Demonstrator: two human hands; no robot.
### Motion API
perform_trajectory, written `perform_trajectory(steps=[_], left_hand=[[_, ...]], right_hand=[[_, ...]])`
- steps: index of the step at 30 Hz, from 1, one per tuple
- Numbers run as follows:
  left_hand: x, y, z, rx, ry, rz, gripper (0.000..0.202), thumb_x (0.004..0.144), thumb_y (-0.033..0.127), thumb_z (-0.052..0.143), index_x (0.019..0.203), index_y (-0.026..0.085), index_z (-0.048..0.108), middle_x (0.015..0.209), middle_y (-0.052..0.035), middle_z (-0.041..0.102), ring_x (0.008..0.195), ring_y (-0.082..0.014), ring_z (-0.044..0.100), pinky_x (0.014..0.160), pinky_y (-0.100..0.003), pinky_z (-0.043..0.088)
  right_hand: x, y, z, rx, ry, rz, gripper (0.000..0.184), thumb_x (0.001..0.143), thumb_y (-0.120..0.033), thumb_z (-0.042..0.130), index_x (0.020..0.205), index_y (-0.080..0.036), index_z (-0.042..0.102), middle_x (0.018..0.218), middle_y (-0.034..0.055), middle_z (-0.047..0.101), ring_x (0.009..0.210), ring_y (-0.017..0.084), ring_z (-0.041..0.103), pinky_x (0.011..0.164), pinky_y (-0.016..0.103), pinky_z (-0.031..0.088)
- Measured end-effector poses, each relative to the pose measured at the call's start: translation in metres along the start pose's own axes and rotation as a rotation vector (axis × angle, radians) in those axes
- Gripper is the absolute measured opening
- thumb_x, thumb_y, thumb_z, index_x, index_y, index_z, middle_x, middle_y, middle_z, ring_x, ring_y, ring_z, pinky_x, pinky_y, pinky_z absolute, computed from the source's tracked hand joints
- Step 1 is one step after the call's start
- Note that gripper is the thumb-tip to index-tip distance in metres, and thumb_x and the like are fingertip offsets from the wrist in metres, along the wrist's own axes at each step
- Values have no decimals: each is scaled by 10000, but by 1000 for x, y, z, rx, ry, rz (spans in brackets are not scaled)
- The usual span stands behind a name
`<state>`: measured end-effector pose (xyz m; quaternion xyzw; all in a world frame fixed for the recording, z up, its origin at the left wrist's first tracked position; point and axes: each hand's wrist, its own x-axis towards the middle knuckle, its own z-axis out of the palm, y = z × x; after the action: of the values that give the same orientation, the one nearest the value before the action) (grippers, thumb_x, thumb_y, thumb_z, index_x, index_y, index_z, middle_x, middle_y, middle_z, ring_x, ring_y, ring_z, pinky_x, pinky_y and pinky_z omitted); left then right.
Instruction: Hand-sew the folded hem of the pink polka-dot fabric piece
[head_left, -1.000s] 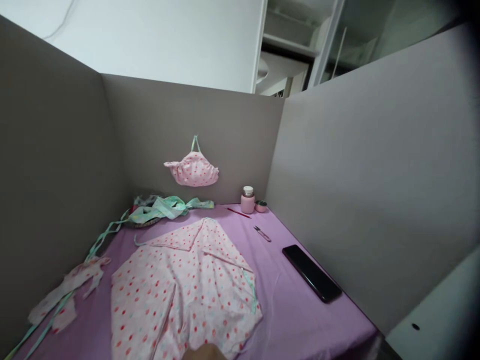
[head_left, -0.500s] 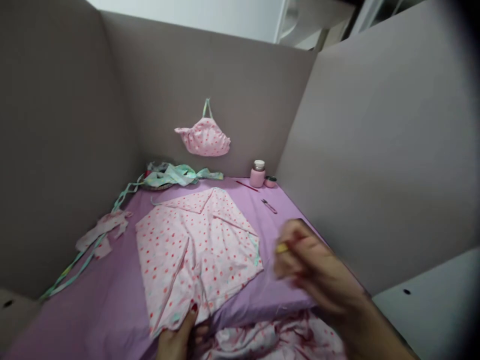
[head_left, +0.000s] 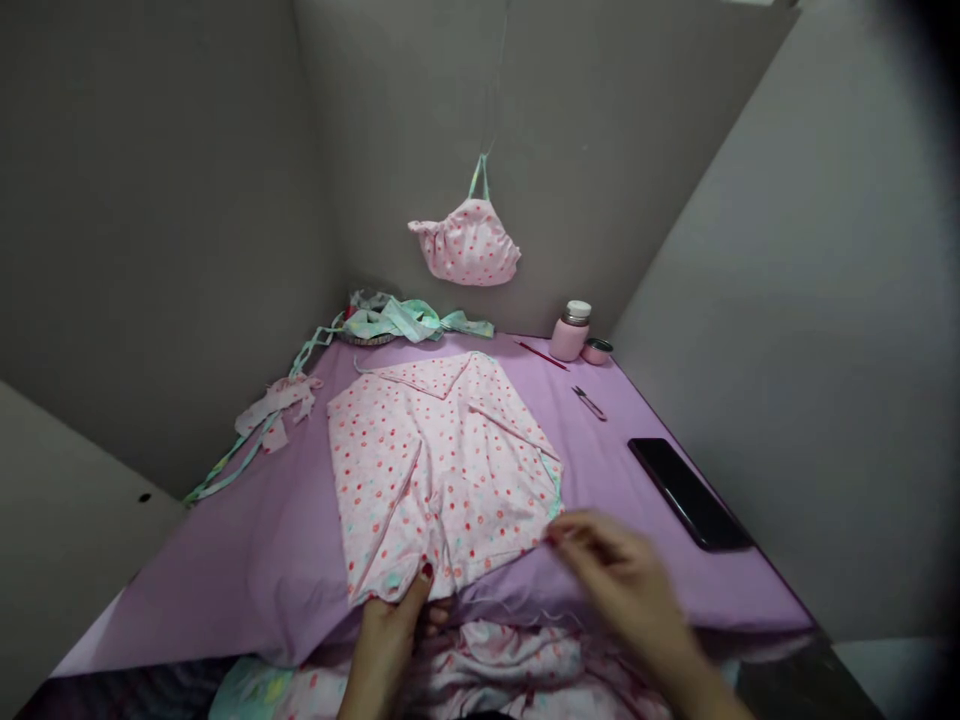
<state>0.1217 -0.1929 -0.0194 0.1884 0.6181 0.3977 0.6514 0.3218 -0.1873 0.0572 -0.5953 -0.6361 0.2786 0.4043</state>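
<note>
A pale pink cloth piece with red dots [head_left: 480, 480] and mint-green edging lies spread on the purple cloth [head_left: 247, 560]. My left hand [head_left: 397, 610] grips its near edge, thumb on top and fingers curled underneath. At the cloth's right-hand corner is my right hand [head_left: 615, 560], slightly blurred, with thumb and forefinger pinched together. What it pinches is too small to make out, and I cannot tell whether it touches the corner. More dotted fabric [head_left: 517, 660] lies bunched below the table edge, between my arms.
A black phone [head_left: 690, 495], thread snips [head_left: 589, 403], a red pencil-like stick [head_left: 543, 355], a pink jar [head_left: 570, 335] and a small pink cup [head_left: 597, 351] lie to the right. Mint strips [head_left: 412, 320] and scraps [head_left: 277, 405] lie left. A dotted pouch-like piece [head_left: 472, 245] hangs at the back.
My right hand has come down and in to the cloth's right corner, uncovering the phone; the yellow bit in it no longer shows. My left hand keeps its grip. The view has tilted down.
</note>
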Motion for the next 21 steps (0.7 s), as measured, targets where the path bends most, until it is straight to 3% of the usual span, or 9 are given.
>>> perform_trajectory(steps=[2,5,7,11,14,17,19,21], left_hand=[[1,-2,-1,-66,-43,1,251,672,352,684,580,128,617,449,-27,601,403,-146,510,435,-250,443],[2,-2,-2,-94,-93,11,257,604,361,735,553,150,598,410,3,564,392,-149,503,437,-258,442],[2,-2,-1,-71,-88,25,262,580,357,752,539,152,594,397,7,554,383,-145,497,426,-251,430],[3,-2,-1,-78,-83,23,260,577,364,750,548,149,606,424,-7,581,399,-149,512,441,-259,444],[3,-3,-3,-48,-81,15,261,581,368,750,552,150,609,440,-16,593,422,-160,531,450,-265,453],[3,-5,-4,-74,-89,-5,295,576,411,747,564,151,609,450,-15,599,435,-165,542,483,-284,473],[4,-5,-4,-52,-86,0,321,584,437,736,565,139,618,458,-28,610,440,-163,548,496,-278,474],[5,-5,-5,-3,-76,24,338,604,447,719,551,126,626,465,-47,622,431,-158,546,485,-261,461]], right_hand=[[-7,2,30,-3,-171,17,109,782,-235,578,768,-159,655,603,-14,603,515,99,532,472,182,380],[-14,5,64,-44,-331,-12,141,752,-189,591,872,-188,664,740,-4,664,648,128,594,589,197,407],[-14,7,75,-94,-351,-37,160,758,-182,576,893,-188,661,806,12,675,716,146,607,650,215,407],[-8,13,81,-102,-380,22,150,756,-149,531,818,-169,666,748,27,671,674,151,598,619,222,387],[-7,14,83,143,-400,134,143,770,-190,521,712,-144,644,678,32,647,627,138,574,578,207,379],[-8,10,72,517,-447,309,216,731,-334,617,655,-132,604,589,9,582,550,103,506,534,187,362],[-7,6,51,668,-412,405,275,658,-386,700,640,-133,595,532,-20,512,486,68,420,482,166,320],[-4,3,16,741,-267,450,294,597,-387,756,640,-142,599,520,-31,474,453,47,356,438,154,274]])
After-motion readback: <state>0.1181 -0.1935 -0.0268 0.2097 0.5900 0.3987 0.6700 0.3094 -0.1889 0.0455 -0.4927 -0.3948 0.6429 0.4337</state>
